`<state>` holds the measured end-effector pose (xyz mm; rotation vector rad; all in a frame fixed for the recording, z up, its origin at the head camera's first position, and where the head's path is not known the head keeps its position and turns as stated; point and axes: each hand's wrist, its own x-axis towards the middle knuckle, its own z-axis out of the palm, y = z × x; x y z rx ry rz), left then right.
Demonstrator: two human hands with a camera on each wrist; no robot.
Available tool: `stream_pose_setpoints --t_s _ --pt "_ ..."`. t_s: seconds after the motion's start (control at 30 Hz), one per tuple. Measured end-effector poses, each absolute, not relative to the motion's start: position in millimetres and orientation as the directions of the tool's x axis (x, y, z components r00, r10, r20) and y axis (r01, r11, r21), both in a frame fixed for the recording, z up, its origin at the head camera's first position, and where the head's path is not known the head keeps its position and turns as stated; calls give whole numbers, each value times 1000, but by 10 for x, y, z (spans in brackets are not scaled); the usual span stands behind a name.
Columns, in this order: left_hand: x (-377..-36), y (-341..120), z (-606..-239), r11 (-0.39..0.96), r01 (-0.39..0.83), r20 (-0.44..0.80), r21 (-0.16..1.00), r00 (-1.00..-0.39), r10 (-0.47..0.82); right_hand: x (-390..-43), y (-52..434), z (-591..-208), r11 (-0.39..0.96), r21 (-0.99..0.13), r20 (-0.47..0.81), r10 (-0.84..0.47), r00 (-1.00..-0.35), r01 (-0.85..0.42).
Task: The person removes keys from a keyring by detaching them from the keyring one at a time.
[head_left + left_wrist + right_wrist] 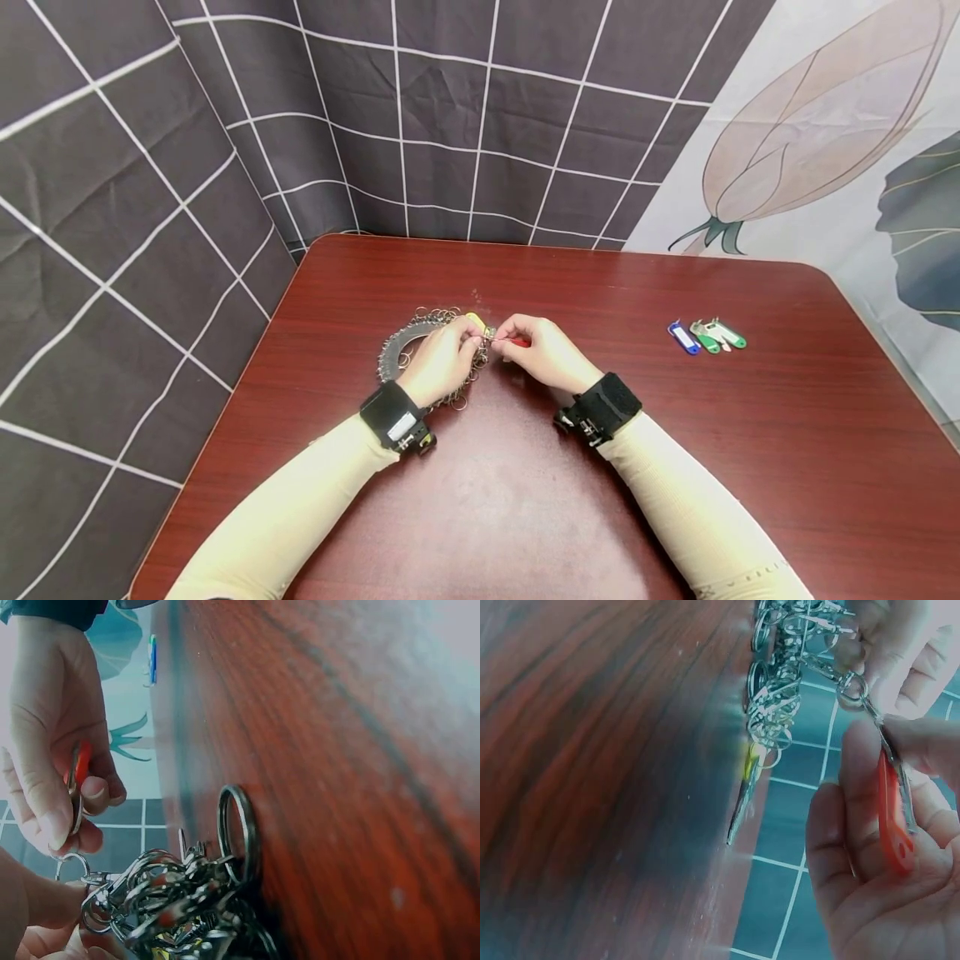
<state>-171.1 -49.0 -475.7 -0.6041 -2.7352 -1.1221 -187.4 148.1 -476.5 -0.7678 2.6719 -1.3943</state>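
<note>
A heap of metal key rings (416, 346) lies on the dark red table (675, 467), with a yellow tag (476, 319) at its far edge. My left hand (474, 337) rests over the heap and pinches one small ring (851, 688) that still hangs on the bunch (180, 900). My right hand (504, 342) pinches a red key tag (891, 817) between thumb and fingers, its metal end meeting that ring. The two hands' fingertips nearly touch. In the left wrist view the red tag (81, 761) shows in the right hand, just above the pinched ring (71, 862).
A blue tag (684, 337) and two green tags (718, 335) lie together on the table's right side. Checked dark cloth hangs behind and to the left; a flower-print cloth hangs at the right. The table's edges lie close on the left and at the back.
</note>
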Motion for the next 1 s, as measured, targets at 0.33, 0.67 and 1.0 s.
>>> stream_pose_setpoints --t_s 0.33,0.67,1.0 --pt "-1727 -490 -4774 648 363 247 670 -931 267 -1886 1446 -4799 371 -840 221 -431 -875 -396" --pt "-1715 -489 -4778 652 359 249 668 -933 259 -1888 1422 -4817 422 -802 233 -431 -872 -423" --pt "-1680 -483 -4798 613 388 295 688 -922 252 -1885 1396 -4807 447 -788 235 -419 -877 -425"
